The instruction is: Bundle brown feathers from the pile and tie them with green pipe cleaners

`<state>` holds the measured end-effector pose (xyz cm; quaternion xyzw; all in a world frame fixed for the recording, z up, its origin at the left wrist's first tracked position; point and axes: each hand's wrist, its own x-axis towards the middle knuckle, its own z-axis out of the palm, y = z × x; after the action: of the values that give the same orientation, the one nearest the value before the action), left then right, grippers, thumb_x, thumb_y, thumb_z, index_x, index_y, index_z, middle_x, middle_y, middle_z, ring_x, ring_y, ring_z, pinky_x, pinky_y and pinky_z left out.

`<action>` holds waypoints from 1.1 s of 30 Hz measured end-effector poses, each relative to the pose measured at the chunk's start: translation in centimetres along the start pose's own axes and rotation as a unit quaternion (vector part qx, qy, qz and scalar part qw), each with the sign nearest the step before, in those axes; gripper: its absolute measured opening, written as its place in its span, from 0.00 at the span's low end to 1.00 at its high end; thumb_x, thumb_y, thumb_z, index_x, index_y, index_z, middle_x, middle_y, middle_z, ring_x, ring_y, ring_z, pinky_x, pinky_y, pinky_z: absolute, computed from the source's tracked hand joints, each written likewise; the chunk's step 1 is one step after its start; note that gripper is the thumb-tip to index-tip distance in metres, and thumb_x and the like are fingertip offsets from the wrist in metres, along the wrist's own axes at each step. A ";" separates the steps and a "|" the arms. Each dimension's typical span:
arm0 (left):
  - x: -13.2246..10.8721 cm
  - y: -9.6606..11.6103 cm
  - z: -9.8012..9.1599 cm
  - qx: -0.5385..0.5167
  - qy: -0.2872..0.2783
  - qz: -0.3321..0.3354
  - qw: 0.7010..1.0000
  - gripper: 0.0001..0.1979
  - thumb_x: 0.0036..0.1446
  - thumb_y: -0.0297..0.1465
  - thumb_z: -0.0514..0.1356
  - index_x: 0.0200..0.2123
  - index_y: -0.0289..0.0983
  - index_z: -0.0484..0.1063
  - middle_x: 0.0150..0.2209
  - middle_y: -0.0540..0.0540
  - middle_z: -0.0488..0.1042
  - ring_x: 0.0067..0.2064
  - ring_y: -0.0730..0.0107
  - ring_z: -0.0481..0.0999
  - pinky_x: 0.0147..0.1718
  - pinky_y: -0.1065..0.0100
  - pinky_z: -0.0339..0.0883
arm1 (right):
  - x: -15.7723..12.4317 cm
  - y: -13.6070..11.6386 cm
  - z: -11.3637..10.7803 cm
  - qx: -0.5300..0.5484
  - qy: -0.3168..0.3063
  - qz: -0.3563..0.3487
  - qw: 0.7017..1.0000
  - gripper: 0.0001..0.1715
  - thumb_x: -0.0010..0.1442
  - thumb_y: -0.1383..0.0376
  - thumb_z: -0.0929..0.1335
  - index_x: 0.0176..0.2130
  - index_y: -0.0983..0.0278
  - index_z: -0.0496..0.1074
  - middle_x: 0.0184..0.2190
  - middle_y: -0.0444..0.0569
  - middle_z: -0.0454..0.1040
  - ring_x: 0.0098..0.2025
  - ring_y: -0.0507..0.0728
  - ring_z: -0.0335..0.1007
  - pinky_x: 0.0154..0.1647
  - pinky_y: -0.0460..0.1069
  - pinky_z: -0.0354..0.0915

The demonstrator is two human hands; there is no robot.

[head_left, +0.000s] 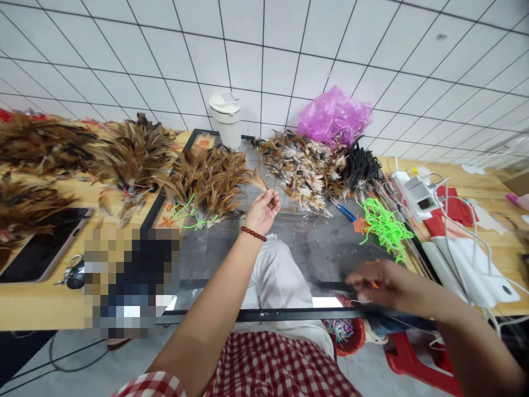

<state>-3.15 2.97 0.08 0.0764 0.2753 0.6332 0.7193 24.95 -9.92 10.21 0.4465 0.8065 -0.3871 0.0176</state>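
Observation:
My left hand (264, 208), with a beaded bracelet at the wrist, is closed in a pinch on a small brown feather (258, 181) over the middle of the dark glass tabletop. Just left of it lies a pile of long brown feathers (206, 173) with bright green ties (192, 218) at its front. To its right spreads a heap of brown and whitish feathers (306, 173). My right hand (378, 282) is smeared by motion above the front right of the glass. A bit of orange shows by its fingers, and whether they hold anything is unclear.
Blue-handled snips (345, 210) and green strings (382, 226) lie at right, beside black strips (361, 165). A lidded white cup (227, 121) and a pink plastic bag (334, 117) stand at the back. White devices with cables (417, 193) sit far right; a phone (45, 242) lies far left.

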 end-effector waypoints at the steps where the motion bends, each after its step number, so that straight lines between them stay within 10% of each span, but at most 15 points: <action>1: 0.0 0.0 0.0 -0.003 -0.001 -0.001 1.000 0.02 0.54 0.23 0.62 0.29 0.33 0.72 0.27 0.49 0.76 0.27 0.80 0.74 0.30 0.76 0.69 | 1.7 -0.4 -0.5 -0.007 0.011 -0.006 1.000 0.14 0.62 0.56 0.64 0.39 0.60 0.75 0.32 0.49 0.77 0.32 0.54 0.71 0.33 0.48 0.66; 7: 0.0 0.2 -0.2 0.002 -0.006 -0.008 1.000 0.04 0.50 0.24 0.65 0.30 0.33 0.72 0.25 0.52 0.73 0.26 0.81 0.73 0.29 0.76 0.68 | 14.7 -0.8 -1.8 -0.294 0.189 0.019 0.937 0.15 0.62 0.65 0.62 0.43 0.63 0.74 0.40 0.57 0.75 0.40 0.60 0.72 0.39 0.50 0.63; 13: -0.2 0.0 0.0 0.055 0.014 -0.011 0.998 0.07 0.46 0.24 0.67 0.30 0.32 0.73 0.23 0.52 0.71 0.24 0.83 0.70 0.25 0.78 0.65 | 19.8 0.5 -2.0 -0.341 0.161 0.018 0.926 0.11 0.56 0.71 0.64 0.35 0.66 0.75 0.37 0.59 0.75 0.36 0.60 0.72 0.33 0.50 0.60; 18: -0.2 -0.4 0.3 0.091 0.006 -0.005 0.996 0.09 0.43 0.26 0.69 0.30 0.30 0.74 0.25 0.50 0.72 0.23 0.84 0.67 0.20 0.79 0.58 | 19.4 1.6 -2.6 -0.031 0.300 -0.006 0.953 0.06 0.52 0.66 0.65 0.28 0.64 0.72 0.25 0.48 0.73 0.27 0.52 0.65 0.29 0.47 0.58; 22: -0.3 -0.5 0.5 0.132 0.006 -0.004 0.991 0.11 0.41 0.27 0.70 0.28 0.29 0.73 0.26 0.49 0.73 0.21 0.86 0.65 0.17 0.79 0.53 | 19.6 0.9 -2.1 0.325 0.271 -0.005 0.906 0.13 0.47 0.57 0.69 0.28 0.65 0.70 0.19 0.41 0.68 0.21 0.49 0.59 0.25 0.45 0.56; 33: -0.6 0.1 0.5 0.192 -0.012 -0.060 0.980 0.10 0.42 0.28 0.69 0.27 0.30 0.72 0.24 0.49 0.71 0.17 0.84 0.65 0.13 0.79 0.48 | 21.8 -0.3 0.9 0.443 0.316 -0.041 0.838 0.14 0.47 0.56 0.71 0.27 0.64 0.71 0.20 0.40 0.69 0.20 0.47 0.52 0.24 0.45 0.50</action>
<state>-2.98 2.57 0.69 0.2038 0.3867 0.5230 0.7317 11.38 4.84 1.56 0.4708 0.5281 -0.5415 -0.4542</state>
